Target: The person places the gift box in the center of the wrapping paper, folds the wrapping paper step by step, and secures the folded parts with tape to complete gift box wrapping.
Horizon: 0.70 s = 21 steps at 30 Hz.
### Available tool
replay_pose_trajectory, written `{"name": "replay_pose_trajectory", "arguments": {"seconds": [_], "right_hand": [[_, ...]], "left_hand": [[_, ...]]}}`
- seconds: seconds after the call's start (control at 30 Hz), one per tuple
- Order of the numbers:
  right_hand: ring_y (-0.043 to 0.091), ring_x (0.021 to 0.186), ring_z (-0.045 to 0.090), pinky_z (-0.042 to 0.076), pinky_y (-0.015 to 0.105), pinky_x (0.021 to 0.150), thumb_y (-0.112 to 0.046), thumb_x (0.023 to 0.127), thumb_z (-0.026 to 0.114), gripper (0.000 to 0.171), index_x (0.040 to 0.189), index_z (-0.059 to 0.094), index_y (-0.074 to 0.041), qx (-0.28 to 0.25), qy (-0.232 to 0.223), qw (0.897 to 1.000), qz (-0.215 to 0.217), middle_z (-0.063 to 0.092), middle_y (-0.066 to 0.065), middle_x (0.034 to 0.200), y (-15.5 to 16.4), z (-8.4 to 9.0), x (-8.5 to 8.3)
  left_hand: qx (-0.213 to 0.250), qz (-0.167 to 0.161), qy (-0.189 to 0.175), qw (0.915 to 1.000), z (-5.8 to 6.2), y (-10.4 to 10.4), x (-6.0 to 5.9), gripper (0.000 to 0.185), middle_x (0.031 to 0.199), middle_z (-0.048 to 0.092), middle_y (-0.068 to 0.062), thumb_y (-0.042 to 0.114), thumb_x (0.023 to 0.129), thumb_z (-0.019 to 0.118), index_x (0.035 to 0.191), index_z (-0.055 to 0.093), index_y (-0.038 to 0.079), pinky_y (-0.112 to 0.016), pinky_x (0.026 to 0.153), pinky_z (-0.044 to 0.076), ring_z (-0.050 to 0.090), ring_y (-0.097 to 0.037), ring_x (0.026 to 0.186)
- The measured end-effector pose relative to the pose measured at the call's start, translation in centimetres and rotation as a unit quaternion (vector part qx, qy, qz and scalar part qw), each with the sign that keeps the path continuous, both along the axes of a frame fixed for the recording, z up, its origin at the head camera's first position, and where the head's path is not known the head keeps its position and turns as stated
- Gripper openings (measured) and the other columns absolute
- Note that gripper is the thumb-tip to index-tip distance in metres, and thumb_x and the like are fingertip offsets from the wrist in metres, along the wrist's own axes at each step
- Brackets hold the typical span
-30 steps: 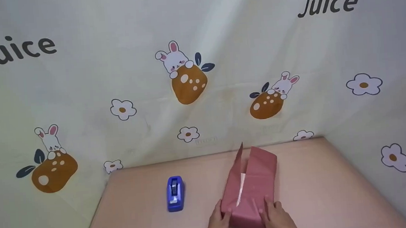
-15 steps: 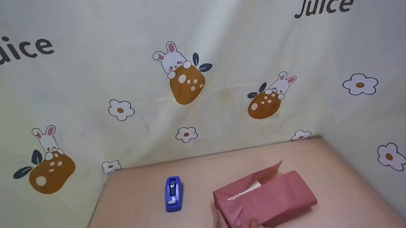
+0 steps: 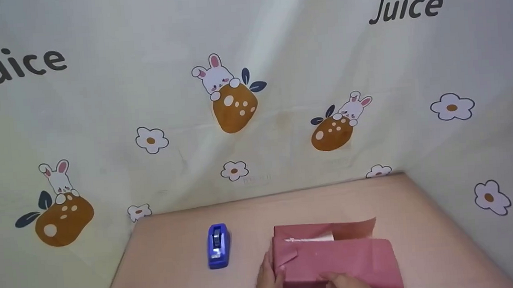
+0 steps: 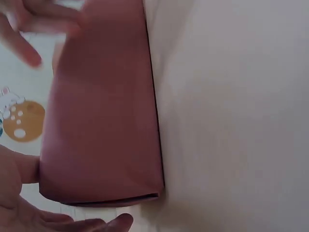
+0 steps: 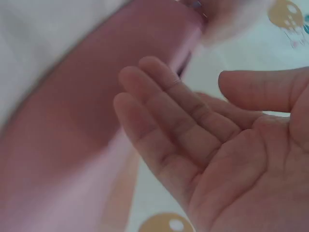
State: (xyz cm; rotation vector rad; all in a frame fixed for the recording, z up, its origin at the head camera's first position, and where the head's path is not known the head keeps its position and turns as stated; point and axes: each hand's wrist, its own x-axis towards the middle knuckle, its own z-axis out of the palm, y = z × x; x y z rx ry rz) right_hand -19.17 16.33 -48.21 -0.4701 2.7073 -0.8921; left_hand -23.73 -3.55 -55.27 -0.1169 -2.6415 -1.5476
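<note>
Currently left hand (image 3: 268,282) flat against left end of pink wrapped box (image 3: 336,258), lower centre; right hand (image 3: 347,286) open-fingered on near edge, gripping nothing. Blue tape dispenser (image 3: 219,246) left of box.

A blue tape dispenser (image 3: 219,246) stands on the pink tabletop (image 3: 170,267). A cream backdrop (image 3: 143,79) printed with rabbits, flowers and "Juice" surrounds the tabletop.

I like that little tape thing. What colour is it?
The small plastic tape dispenser is blue, clearest in the head view.
</note>
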Motion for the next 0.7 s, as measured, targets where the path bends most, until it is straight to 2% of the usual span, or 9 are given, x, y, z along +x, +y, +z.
{"name": "replay_pose_trajectory", "arguments": {"seconds": [0.07, 0.13, 0.23, 0.3, 0.33, 0.43, 0.5, 0.6, 0.7], "right_hand": [[0.024, 0.086, 0.061, 0.048, 0.049, 0.08, -0.012, 0.089, 0.051, 0.03, 0.117, 0.057, 0.0, -0.01, 0.02, 1.0, -0.003, 0.066, 0.012, 0.099, 0.8, 1.0, 0.2], [0.02, 0.086, 0.061, 0.049, 0.046, 0.078, -0.014, 0.089, 0.052, 0.028, 0.114, 0.059, -0.002, -0.013, 0.058, 0.998, -0.003, 0.066, 0.011, 0.099, 1.7, 1.9, 0.3], [0.01, 0.08, 0.059, 0.051, 0.033, 0.069, -0.018, 0.09, 0.052, 0.025, 0.109, 0.062, -0.005, -0.033, 0.097, 0.995, -0.006, 0.067, 0.007, 0.097, 3.1, 2.9, 0.2], [0.003, 0.073, 0.054, 0.047, 0.024, 0.061, -0.019, 0.09, 0.052, 0.021, 0.103, 0.063, -0.006, -0.057, 0.122, 0.991, -0.012, 0.066, 0.003, 0.089, 3.8, 3.3, -0.1], [0.0, 0.07, 0.052, 0.045, 0.021, 0.058, -0.02, 0.09, 0.053, 0.02, 0.102, 0.063, -0.006, -0.073, 0.12, 0.99, -0.023, 0.065, 0.001, 0.086, 4.1, 3.5, -0.3], [-0.002, 0.065, 0.05, 0.042, 0.017, 0.053, -0.021, 0.09, 0.054, 0.019, 0.101, 0.062, -0.006, -0.114, 0.108, 0.987, -0.048, 0.061, -0.002, 0.081, 4.7, 3.2, -0.9], [-0.001, 0.064, 0.05, 0.043, 0.018, 0.054, -0.021, 0.09, 0.054, 0.024, 0.104, 0.06, -0.002, -0.137, 0.076, 0.987, -0.042, 0.061, 0.001, 0.081, 4.7, 2.3, -1.2], [0.006, 0.067, 0.055, 0.047, 0.021, 0.057, -0.023, 0.091, 0.051, 0.04, 0.117, 0.05, 0.008, -0.163, 0.001, 0.987, -0.002, 0.061, 0.008, 0.086, 4.1, -0.1, -1.4], [0.015, 0.072, 0.059, 0.051, 0.033, 0.064, -0.03, 0.092, 0.049, 0.06, 0.126, 0.034, 0.017, -0.176, -0.059, 0.983, 0.017, 0.062, 0.015, 0.089, 2.5, -3.0, -1.1]], "left_hand": [[-0.023, 0.025, 0.02, 0.9992, 0.1, -0.8, -0.8, 0.051, 0.126, 0.047, -0.028, 0.019, 0.091, 0.05, 0.131, 0.035, -0.009, -0.053, 0.099, 0.034, 0.044, -0.043, 0.118], [-0.051, 0.048, 0.041, 0.9967, 0.1, -1.6, -1.6, 0.041, 0.114, 0.054, -0.025, 0.018, 0.091, 0.051, 0.121, 0.045, -0.009, -0.051, 0.094, 0.039, 0.051, -0.04, 0.109], [-0.085, 0.066, 0.076, 0.9912, 0.0, -2.6, -2.7, 0.027, 0.101, 0.06, -0.018, 0.017, 0.09, 0.052, 0.107, 0.054, -0.004, -0.046, 0.086, 0.045, 0.058, -0.034, 0.097], [-0.105, 0.067, 0.075, 0.9894, -0.1, -3.1, -3.4, 0.022, 0.095, 0.06, -0.014, 0.019, 0.091, 0.051, 0.1, 0.057, -0.001, -0.042, 0.082, 0.047, 0.059, -0.03, 0.092], [-0.111, 0.066, 0.073, 0.989, 0.0, -3.3, -3.7, 0.021, 0.091, 0.06, -0.012, 0.02, 0.092, 0.05, 0.096, 0.057, 0.001, -0.041, 0.079, 0.047, 0.059, -0.027, 0.088], [-0.117, 0.061, 0.058, 0.9896, 0.1, -3.8, -4.5, 0.023, 0.081, 0.059, -0.007, 0.025, 0.092, 0.049, 0.087, 0.057, 0.003, -0.036, 0.07, 0.047, 0.058, -0.021, 0.079], [-0.116, 0.054, 0.04, 0.991, 0.1, -4.1, -4.7, 0.028, 0.076, 0.058, -0.006, 0.029, 0.093, 0.048, 0.084, 0.056, 0.004, -0.034, 0.065, 0.045, 0.056, -0.018, 0.073], [-0.116, 0.049, 0.018, 0.9918, 0.1, -4.3, -4.7, 0.034, 0.075, 0.06, -0.007, 0.035, 0.093, 0.046, 0.084, 0.057, 0.003, -0.035, 0.063, 0.046, 0.057, -0.019, 0.071], [-0.116, 0.044, -0.002, 0.9923, 0.1, -4.5, -4.3, 0.044, 0.083, 0.064, -0.013, 0.039, 0.094, 0.042, 0.091, 0.06, 0.0, -0.04, 0.067, 0.048, 0.061, -0.026, 0.077]]}}
